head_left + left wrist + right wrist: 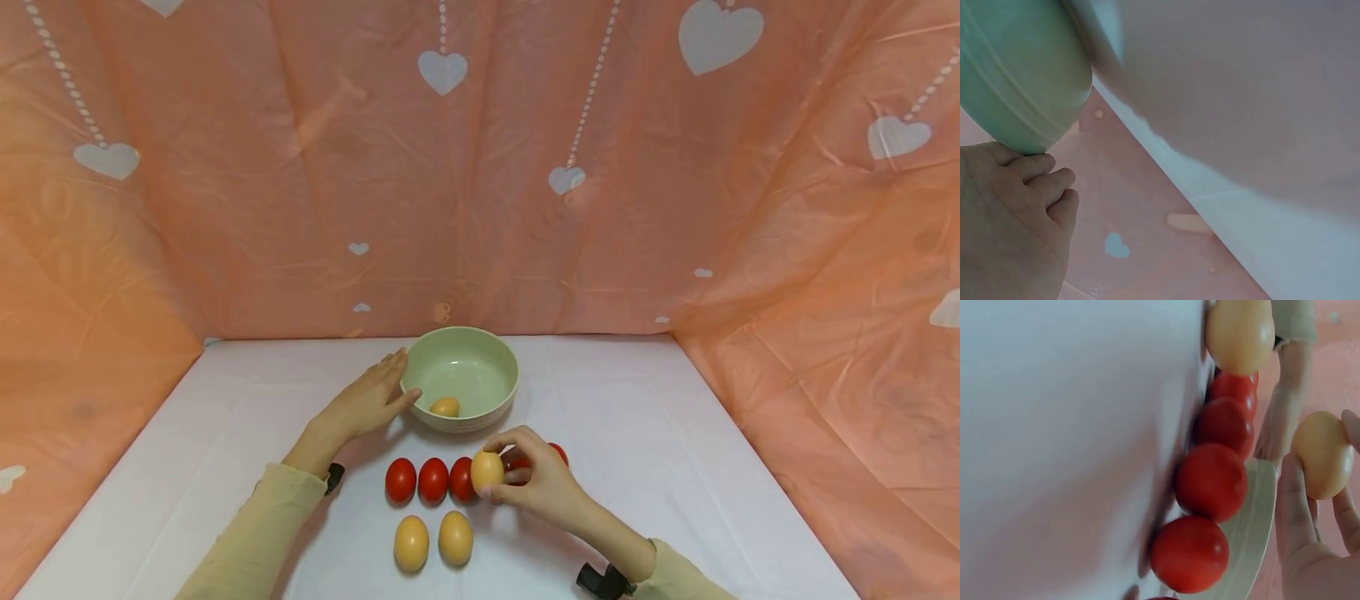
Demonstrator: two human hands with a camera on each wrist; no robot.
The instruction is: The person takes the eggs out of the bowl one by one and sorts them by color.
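My right hand [540, 483] pinches a yellow egg [487, 472] between thumb and fingers, held up over the row of red eggs [433, 481]. The right wrist view shows this held egg [1321, 456] off the table, beside the row. A pale green bowl [472, 423] stands behind the row with one yellow egg [446, 407] inside. On the bowl's left side rests my left hand [362, 406], its fingers extended along the wall and thumb at the rim. Two more yellow eggs [411, 543] lie in front of the red ones. My right hand partly hides the row's right end.
A white cloth covers the table [637, 433]. Behind it and along both sides hangs an orange-pink curtain [510, 250] with white hearts. Dark straps [602, 581] sit at both wrists, below beige sleeves [258, 533].
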